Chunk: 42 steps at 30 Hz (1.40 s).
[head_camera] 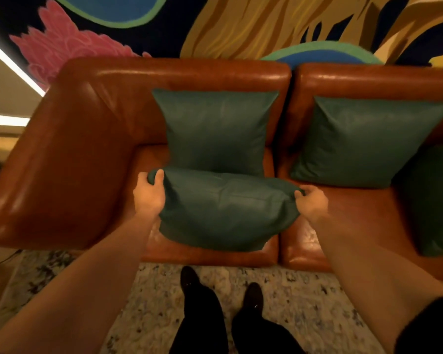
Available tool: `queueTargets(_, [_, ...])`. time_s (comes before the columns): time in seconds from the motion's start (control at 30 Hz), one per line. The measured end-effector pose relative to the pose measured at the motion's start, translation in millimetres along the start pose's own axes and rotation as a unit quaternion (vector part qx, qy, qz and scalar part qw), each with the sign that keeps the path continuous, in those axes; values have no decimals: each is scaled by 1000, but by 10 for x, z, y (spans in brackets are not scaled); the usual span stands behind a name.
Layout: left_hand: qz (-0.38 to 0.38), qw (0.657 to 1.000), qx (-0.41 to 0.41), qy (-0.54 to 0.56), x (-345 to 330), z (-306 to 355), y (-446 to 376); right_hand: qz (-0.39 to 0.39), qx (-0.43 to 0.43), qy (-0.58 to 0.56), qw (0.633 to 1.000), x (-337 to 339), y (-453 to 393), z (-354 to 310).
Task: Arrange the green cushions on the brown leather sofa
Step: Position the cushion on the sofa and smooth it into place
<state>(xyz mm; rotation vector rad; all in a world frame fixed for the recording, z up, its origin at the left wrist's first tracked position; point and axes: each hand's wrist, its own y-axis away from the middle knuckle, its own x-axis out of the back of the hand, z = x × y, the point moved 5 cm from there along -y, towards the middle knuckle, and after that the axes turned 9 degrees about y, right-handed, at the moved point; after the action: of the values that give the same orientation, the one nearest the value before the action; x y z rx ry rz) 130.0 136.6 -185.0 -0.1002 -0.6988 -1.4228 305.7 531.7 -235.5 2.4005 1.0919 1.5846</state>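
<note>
Now, green cushion (225,210) gripped between left fingers (159,178), right fingers (299,194)

Your left hand (149,194) and right hand (313,203) grip opposite corners of a green leather cushion (225,210) on the brown leather sofa (69,159); another green cushion (215,131) leans upright at twelve o'clock.

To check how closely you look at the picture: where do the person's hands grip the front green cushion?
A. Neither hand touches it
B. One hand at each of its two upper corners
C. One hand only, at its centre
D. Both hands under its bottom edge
B: the left hand pinches the upper left corner of the front cushion, and the right hand pinches its upper right corner.
</note>
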Motion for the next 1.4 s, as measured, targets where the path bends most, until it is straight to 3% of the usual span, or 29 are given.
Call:
queueTargets(0.07, [11, 999, -15, -49, 97, -18, -56, 45, 2, -22, 999, 114, 30, -61])
queueTargets(0.3, [-13, 992, -36, -122, 320, -17, -294, 90, 18, -43, 995, 420, 44, -347])
queueTargets(0.53, [30, 986, 131, 94, 310, -444, -613, 55, -9, -100, 993, 351, -11, -263])
queueTargets(0.63, [38, 978, 152, 140, 316, -378, -597, 73, -3, -79, 994, 451, -62, -309])
queueTargets(0.97, [14, 979, 120, 162, 277, -250, -451, 69, -18, -75, 995, 364, -150, -297])
queueTargets(1.17, [-12, 991, 52, 124, 300, -228, -325, 4, -10, -81, 997, 222, -207, -185])
queueTargets(1.23, [6, 996, 20, 85, 266, -232, -222, 75, 91, 24, 993, 276, -114, -248])
queueTargets(1.3, [59, 991, -104, -59, 211, -90, -100, 130, 257, 135, 948, 205, 101, -457])
queueTargets(1.37, [35, 956, -241, -166, -17, 75, 19, 94, 382, 207, 896, -65, 346, -715])
queueTargets(1.4, [1, 947, -270, -172, -151, 112, 53, 58, 419, 235, 875, -241, 467, -839])
